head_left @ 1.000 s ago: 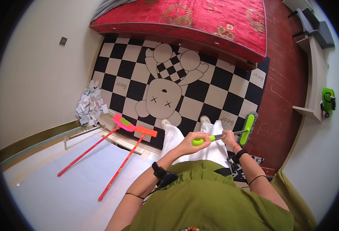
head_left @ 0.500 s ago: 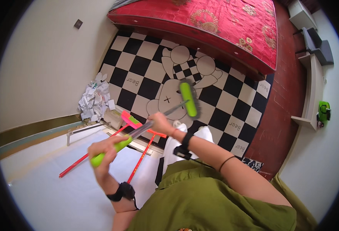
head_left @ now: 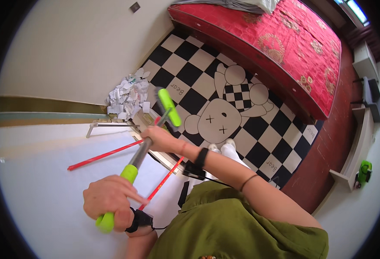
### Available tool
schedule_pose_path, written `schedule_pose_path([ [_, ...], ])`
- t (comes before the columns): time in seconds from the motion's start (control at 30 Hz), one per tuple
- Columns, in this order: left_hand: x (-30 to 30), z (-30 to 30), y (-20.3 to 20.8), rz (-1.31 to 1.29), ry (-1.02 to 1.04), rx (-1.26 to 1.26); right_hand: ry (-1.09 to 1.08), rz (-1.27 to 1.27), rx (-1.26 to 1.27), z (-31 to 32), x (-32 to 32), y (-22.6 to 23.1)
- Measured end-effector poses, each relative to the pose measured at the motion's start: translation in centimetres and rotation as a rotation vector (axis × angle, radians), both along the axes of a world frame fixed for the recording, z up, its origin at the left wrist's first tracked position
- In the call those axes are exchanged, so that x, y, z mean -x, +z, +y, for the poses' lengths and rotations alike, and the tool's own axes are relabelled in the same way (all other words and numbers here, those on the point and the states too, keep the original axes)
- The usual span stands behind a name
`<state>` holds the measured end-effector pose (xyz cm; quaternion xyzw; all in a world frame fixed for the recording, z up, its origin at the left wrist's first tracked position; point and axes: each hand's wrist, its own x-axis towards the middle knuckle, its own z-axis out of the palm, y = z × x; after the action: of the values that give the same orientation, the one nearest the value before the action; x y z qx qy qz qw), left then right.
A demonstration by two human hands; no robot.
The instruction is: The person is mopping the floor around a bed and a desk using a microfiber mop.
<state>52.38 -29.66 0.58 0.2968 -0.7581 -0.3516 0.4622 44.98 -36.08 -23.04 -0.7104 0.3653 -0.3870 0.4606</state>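
Observation:
A mop (head_left: 170, 108) with a bright green head and grey fringe hangs above the checkered floor mat, tilted, its pole running down toward me. My left hand (head_left: 112, 202) wraps the green grip at the near end, with one finger stretched out. Farther up, my right hand (head_left: 159, 138) is closed around the grey pole. The mop head is beside a heap of crumpled white paper (head_left: 129, 94) against the wall; whether it touches the floor I cannot tell. Below, two red poles (head_left: 105, 154) lean, their far ends mostly hidden by my right hand and the mop.
A bed (head_left: 267, 47) with a red patterned mattress stands at the far side. The black-and-white mat (head_left: 259, 142) covers the floor before my feet. A white panel (head_left: 47, 194) fills the near left. At right are a grey chair (head_left: 374, 99) and a green object (head_left: 364, 172).
The mop head has swung left, from the mat's bear drawing toward the paper heap. Both hands keep their hold; my left hand has come lower and nearer. The view has turned.

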Motion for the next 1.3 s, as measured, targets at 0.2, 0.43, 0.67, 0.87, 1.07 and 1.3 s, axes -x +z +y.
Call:
schedule_pose_path([
  [0.2, 3.3, -1.2, -2.2, 0.257, -0.033, -0.175, -0.193, 0.323, -0.085, 1.7, 11.4, -1.3],
  [0.43, 11.0, -8.5, -15.7, 0.227, -0.44, -0.699, -0.52, 0.535, -0.239, 3.4, 28.6, -13.2],
  [0.67, 21.8, -15.1, -24.6, -0.04, -0.473, -1.015, -0.67, 0.666, -0.444, 4.3, 38.3, -18.4],
  [0.87, 24.7, -19.6, -24.2, 0.038, -0.365, -0.876, -0.526, 0.614, -0.586, -1.5, 39.3, -18.5],
  [1.07, 17.7, -24.1, -18.2, 0.333, 0.035, -0.818, -0.276, 0.53, -0.382, -13.8, 31.4, -16.5],
  [1.3, 8.0, -27.7, -14.9, 0.371, 0.432, -0.586, -0.008, 0.42, -0.263, -26.7, 18.5, -14.1],
])
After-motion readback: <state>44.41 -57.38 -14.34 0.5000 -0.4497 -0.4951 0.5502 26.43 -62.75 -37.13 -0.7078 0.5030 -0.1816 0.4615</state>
